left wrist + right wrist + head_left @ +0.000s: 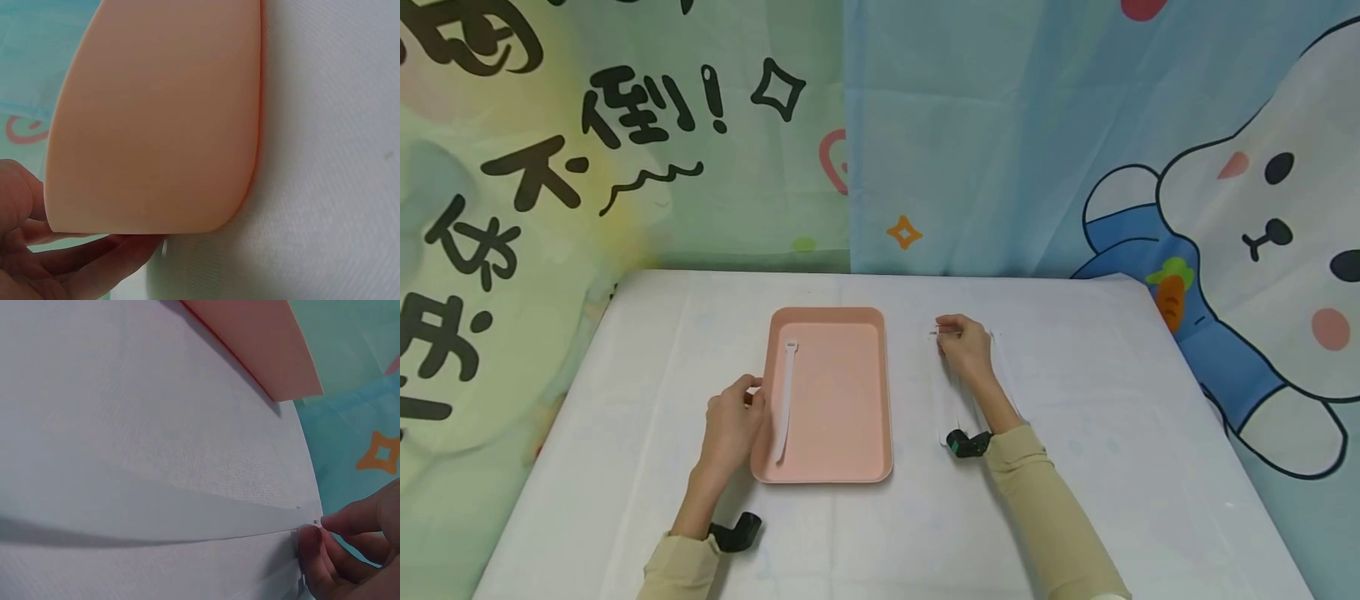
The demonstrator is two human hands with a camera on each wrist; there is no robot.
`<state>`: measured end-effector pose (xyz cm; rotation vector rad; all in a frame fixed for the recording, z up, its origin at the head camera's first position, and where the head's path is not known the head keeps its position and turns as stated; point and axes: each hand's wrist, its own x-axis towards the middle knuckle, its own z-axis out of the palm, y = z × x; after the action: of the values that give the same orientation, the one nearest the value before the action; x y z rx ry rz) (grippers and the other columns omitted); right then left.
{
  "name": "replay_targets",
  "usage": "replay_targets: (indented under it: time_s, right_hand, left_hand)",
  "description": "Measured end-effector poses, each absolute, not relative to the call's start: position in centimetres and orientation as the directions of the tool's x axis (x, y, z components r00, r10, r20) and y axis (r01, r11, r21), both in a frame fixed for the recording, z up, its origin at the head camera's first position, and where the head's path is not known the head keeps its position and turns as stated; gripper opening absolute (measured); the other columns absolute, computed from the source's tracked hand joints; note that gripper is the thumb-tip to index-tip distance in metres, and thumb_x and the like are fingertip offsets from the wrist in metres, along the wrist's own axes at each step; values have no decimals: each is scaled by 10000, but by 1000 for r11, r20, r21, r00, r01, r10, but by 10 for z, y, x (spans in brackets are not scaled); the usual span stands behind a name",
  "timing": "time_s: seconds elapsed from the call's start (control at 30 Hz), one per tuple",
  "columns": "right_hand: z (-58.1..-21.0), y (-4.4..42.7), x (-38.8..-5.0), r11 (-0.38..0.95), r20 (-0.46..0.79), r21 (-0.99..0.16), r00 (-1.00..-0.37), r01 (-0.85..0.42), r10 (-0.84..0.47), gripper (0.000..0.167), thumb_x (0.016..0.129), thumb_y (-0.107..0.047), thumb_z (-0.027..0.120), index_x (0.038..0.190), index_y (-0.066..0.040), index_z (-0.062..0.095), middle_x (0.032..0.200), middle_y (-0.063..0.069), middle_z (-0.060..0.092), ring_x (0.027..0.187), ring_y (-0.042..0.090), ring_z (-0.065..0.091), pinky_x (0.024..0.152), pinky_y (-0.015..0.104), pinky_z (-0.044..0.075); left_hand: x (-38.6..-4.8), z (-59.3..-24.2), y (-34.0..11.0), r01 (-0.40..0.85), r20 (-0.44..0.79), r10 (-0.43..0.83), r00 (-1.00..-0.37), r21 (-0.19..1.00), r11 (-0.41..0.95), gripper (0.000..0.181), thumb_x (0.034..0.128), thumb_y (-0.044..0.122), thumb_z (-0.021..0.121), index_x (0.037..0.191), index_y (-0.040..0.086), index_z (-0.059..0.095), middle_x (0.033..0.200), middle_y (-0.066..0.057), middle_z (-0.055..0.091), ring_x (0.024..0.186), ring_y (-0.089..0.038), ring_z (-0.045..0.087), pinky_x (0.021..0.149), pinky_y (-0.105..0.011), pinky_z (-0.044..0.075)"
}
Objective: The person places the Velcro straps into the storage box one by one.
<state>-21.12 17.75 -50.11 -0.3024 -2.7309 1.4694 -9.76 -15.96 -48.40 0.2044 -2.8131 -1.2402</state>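
A shallow pink tray (pixel 831 400) lies on the table, with a slim white strip (pixel 787 400) that has a small squarish head along its left side. At the tray's left rim, my left hand (pixel 735 421) pinches the wall; in the left wrist view its fingers (pixel 119 265) lie against the outside of that wall. To the right of the tray, my right hand (pixel 964 346) pinches the far end of a thin, whitish, flat piece (pixel 162 509) between thumb and finger. That piece runs back toward the wrist and blends into the cloth, so its exact kind is unclear.
White cloth covers the table (pixel 1120 467). Behind it hangs a printed curtain (pixel 955 142) with lettering and a cartoon animal. Faint pale edges (pixel 942 437) show beneath the right forearm, partly hidden by the arm and its wrist camera (pixel 967 443).
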Motion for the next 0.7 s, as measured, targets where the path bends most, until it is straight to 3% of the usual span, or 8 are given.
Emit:
replay_targets:
  time_s: [0.3, 0.53, 0.7]
  right_hand:
    - [-499, 176, -210, 529, -39, -839, -984, 128, 176, 198, 962, -68, 659, 1118, 18, 746, 985, 211, 738, 702, 233, 673, 580, 192, 442]
    - [-490, 177, -209, 473, -57, -871, -985, 129, 163, 200, 996, -90, 654, 1146, 13, 739, 1039, 222, 736, 705, 222, 706, 627, 272, 583]
    - [-479, 175, -208, 420, -78, -898, -986, 134, 146, 232, 1006, -115, 645, 1182, 12, 725, 1093, 222, 726, 748, 193, 684, 627, 257, 590]
  left_hand:
    - [-97, -484, -160, -92, -5, -131, -991, 737, 670, 266, 975, 14, 558, 1195, -82, 674, 830, -227, 724, 541, -163, 579, 494, -253, 444]
    - [-98, -486, -161, -86, 1, -128, -992, 737, 671, 269, 971, 9, 555, 1195, -82, 673, 823, -219, 721, 553, -175, 584, 505, -266, 453]
    - [-99, -485, -160, -85, 0, -127, -992, 736, 671, 273, 968, 10, 553, 1196, -83, 672, 813, -211, 718, 547, -167, 576, 499, -261, 445]
